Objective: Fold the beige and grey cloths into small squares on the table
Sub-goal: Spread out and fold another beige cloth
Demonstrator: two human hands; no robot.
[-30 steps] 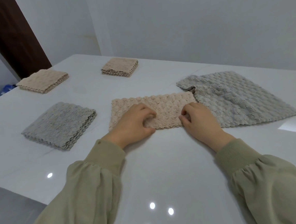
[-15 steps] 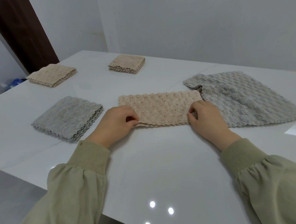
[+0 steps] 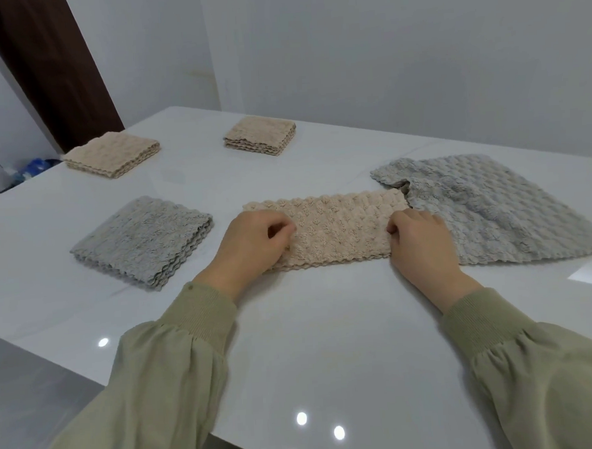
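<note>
1. White and glossy, the table fills most of the frame, with a pale grey wall behind it and a dark brown door in the upper left of the frame.
2. The beige cloth lies flat on the table at the centre of the frame, folded into a long narrow strip.
3. The left hand sits on the left end of this strip. Its fingers are curled and they grip the cloth at the near edge.
4. The right hand is at the right end of the strip. Its fingers and thumb are curled and pinch the cloth there.
5. Both arms wear olive green sleeves, which enter from the lower edge of the frame.
6. The grey cloth lies at the centre right, spread out and a little wrinkled at its upper left corner. It touches the right end of the beige strip.
7. One folded grey square lies at the centre left, apart from the left hand.
8. In the upper left, a first folded beige square lies near the door, and a second folded beige square lies more toward the centre.
</note>
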